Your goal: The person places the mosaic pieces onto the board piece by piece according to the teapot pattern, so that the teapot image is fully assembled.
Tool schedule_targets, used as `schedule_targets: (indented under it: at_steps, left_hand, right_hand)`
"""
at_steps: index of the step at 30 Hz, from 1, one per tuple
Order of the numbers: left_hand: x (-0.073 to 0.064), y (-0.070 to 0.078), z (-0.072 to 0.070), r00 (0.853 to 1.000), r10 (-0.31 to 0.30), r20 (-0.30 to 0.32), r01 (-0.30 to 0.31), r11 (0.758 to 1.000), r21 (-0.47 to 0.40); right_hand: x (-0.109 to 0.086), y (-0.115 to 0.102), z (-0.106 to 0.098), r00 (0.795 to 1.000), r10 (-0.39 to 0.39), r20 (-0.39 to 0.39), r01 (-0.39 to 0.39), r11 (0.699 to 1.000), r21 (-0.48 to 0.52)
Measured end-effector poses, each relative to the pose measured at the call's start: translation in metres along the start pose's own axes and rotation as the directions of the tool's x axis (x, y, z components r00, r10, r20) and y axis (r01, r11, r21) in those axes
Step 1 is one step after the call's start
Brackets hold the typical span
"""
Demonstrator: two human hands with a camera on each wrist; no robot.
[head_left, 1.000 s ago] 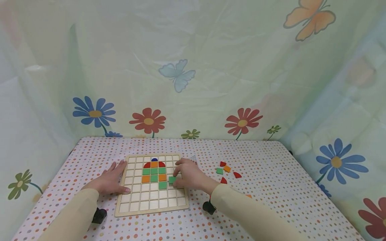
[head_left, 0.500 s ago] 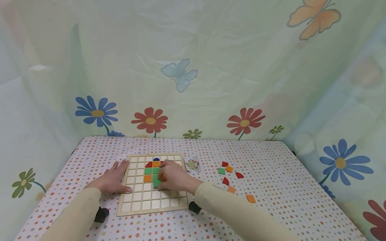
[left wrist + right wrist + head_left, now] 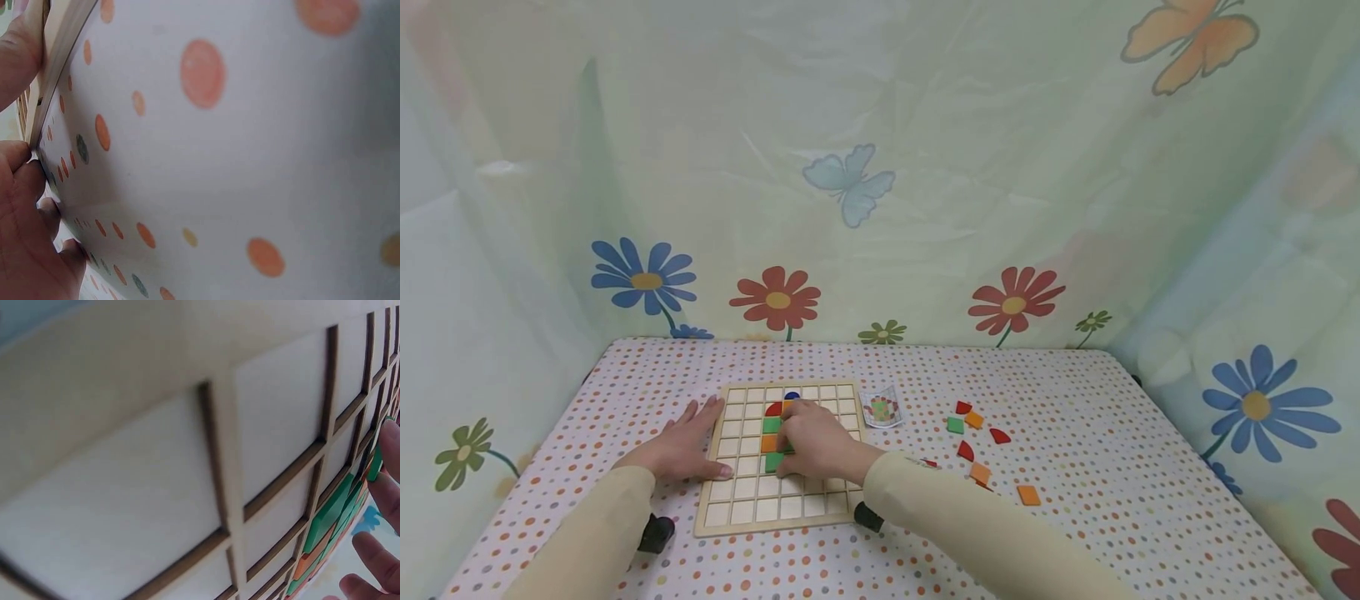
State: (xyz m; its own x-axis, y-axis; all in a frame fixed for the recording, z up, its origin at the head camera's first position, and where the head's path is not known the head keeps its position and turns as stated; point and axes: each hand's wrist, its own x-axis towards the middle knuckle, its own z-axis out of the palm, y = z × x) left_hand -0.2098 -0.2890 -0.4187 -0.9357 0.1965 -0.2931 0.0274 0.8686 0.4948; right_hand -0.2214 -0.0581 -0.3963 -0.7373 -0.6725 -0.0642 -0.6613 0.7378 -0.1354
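On the table lies a wooden grid board (image 3: pixel 790 527) with green, orange, red and blue tiles set in its upper cells. My left hand (image 3: pixel 685 446) rests at the board's left edge with fingers spread, the thumb lying over the frame. My right hand (image 3: pixel 820 446) is over the middle of the board and covers part of the pattern. Its thumb and fingertip pinch a green square tile (image 3: pixel 375 464), which sits just below an orange tile (image 3: pixel 770 443) in the head view. Nearer in the right wrist view, another green tile (image 3: pixel 331 512) lies in the grid.
A small pattern card (image 3: pixel 882 408) lies by the board's right edge. Loose pieces are scattered to the right, among them a green square (image 3: pixel 955 425), an orange square (image 3: pixel 1028 496) and a red quarter-round (image 3: pixel 999 436). A patterned curtain (image 3: pixel 925 208) stands behind the table.
My right hand has carried the green tile leftward from the board's right side to the cell under the left orange tile. My left hand has stayed at the board's left edge.
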Motion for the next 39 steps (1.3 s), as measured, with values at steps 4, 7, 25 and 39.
schedule_targets:
  at_steps: [4, 7, 25, 39]
  left_hand:
    - [-0.0002, 0.0009, -0.0019, 1.0, 0.009, 0.001, -0.009, 1.0, 0.005]
    - [0.0, 0.0019, -0.0025, 1.0, 0.011, 0.0, -0.011, 1.0, 0.014]
    - [0.0008, 0.0013, -0.0015, 1.0, -0.001, -0.003, 0.001, 1.0, 0.014]
    - [-0.0007, 0.0012, -0.0012, 1.0, 0.005, -0.004, -0.005, 1.0, 0.017]
  right_hand:
    - [0.0013, -0.0026, 0.0005, 1.0, 0.015, 0.003, -0.015, 1.0, -0.003]
    - [0.0019, -0.0034, 0.0014, 1.0, 0.015, -0.002, -0.015, 1.0, -0.007]
    - [0.0029, -0.0046, 0.0034, 1.0, -0.001, -0.01, 0.001, 1.0, -0.012]
    - [0.0023, -0.0031, 0.0033, 0.999, -0.035, -0.024, 0.034, 0.999, -0.01]
